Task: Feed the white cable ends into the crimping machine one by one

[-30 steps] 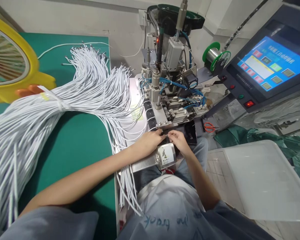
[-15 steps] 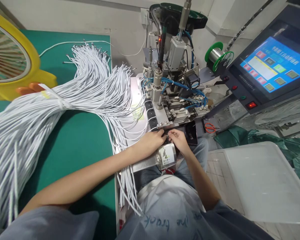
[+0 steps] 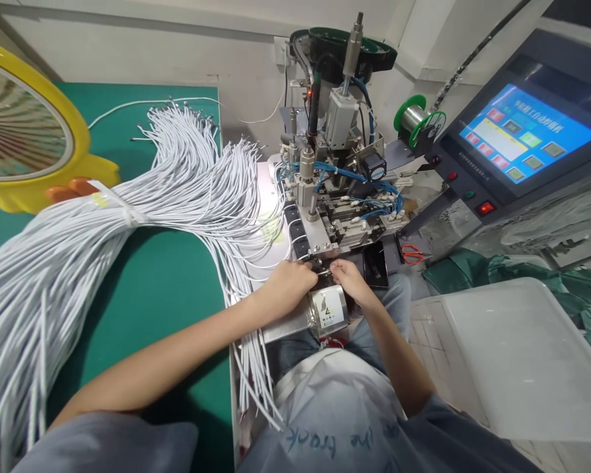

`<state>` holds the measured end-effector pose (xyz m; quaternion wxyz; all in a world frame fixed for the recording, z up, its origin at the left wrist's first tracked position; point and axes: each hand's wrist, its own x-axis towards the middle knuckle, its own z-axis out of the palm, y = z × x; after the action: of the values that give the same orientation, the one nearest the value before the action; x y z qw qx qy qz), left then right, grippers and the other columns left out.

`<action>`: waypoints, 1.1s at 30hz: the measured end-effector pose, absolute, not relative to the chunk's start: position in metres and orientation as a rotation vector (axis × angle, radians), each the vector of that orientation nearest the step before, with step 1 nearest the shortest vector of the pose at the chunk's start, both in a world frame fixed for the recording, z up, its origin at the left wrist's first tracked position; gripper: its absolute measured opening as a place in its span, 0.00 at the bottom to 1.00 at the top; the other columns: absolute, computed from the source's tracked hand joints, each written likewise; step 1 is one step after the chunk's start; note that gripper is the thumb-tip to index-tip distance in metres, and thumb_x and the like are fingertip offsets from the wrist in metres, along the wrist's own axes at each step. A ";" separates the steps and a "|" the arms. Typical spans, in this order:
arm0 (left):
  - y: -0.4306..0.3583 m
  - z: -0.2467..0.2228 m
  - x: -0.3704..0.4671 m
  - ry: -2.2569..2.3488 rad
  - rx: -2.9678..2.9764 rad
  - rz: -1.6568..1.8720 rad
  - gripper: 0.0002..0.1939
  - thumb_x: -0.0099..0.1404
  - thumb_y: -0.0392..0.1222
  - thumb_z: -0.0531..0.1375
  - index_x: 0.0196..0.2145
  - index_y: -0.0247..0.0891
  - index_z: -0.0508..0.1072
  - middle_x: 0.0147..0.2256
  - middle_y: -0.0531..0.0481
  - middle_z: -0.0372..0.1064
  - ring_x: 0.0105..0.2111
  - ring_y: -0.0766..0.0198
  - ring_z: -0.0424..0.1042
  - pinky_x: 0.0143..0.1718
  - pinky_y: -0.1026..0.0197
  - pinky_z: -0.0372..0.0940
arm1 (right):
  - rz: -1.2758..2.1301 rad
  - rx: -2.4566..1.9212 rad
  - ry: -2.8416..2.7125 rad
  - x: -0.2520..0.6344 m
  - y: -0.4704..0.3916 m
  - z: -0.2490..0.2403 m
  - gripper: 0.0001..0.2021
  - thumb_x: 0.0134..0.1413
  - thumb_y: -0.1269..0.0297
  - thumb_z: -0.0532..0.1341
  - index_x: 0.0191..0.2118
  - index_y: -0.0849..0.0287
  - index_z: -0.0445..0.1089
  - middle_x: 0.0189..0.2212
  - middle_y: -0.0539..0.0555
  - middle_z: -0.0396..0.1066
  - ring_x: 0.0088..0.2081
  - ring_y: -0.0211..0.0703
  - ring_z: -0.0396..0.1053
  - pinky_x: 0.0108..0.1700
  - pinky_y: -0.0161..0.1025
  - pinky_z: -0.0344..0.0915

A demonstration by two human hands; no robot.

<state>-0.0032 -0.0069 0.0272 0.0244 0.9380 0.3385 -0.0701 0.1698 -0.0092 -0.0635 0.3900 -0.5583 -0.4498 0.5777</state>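
In the head view, my left hand (image 3: 291, 284) is closed at the front edge of the bench machine (image 3: 335, 223), its fingertips partly hidden. My right hand (image 3: 350, 278) pinches beside it, a short gap away. A thin white cable end (image 3: 325, 271) shows between the two hands; its tip is too small to make out. Just below the hands sits a silvery cylinder with a white label (image 3: 330, 307). White cables (image 3: 246, 246) fan out from a tied bundle (image 3: 177, 211) toward the machine, and some hang over the table edge by my left forearm.
A yellow fan (image 3: 79, 154) stands left on the green table (image 3: 177, 289). Behind the machine are a round feeder bowl (image 3: 345, 49) and a wire spool (image 3: 414, 119). A lit control screen (image 3: 526, 135), orange-handled scissors (image 3: 412, 254) and a white tray (image 3: 517, 355) are at right.
My hands have drawn slightly apart, and the white cable end now shows between them. The left hand has shifted a little left. The whole view has tilted slightly.
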 end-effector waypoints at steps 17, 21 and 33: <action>-0.014 0.028 -0.002 1.226 2.890 -0.224 0.11 0.56 0.24 0.50 0.28 0.29 0.72 0.31 0.38 0.68 0.33 0.53 0.71 0.26 0.60 0.61 | 0.832 -1.633 -1.281 0.175 -0.043 -0.038 0.11 0.52 0.60 0.52 0.23 0.57 0.58 0.18 0.47 0.55 0.23 0.36 0.52 0.27 0.35 0.47; -0.009 0.029 -0.002 1.444 2.815 -0.275 0.15 0.58 0.23 0.47 0.38 0.24 0.70 0.30 0.36 0.69 0.33 0.53 0.72 0.27 0.60 0.61 | 0.618 -1.741 -1.613 0.146 -0.095 -0.009 0.12 0.56 0.64 0.51 0.24 0.58 0.66 0.17 0.49 0.62 0.21 0.36 0.56 0.27 0.36 0.48; -0.010 0.026 -0.004 1.444 2.831 -0.168 0.14 0.63 0.29 0.45 0.34 0.27 0.70 0.30 0.37 0.68 0.29 0.51 0.72 0.23 0.60 0.57 | 1.310 -1.509 -1.974 0.070 -0.139 -0.043 0.09 0.50 0.62 0.59 0.36 0.56 0.73 0.32 0.52 0.76 0.33 0.42 0.72 0.36 0.34 0.60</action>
<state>-0.0035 -0.0103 0.0263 -0.0206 0.8894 0.4535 -0.0526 0.0702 -0.1395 -0.0430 0.1655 -0.5296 -0.6932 0.4601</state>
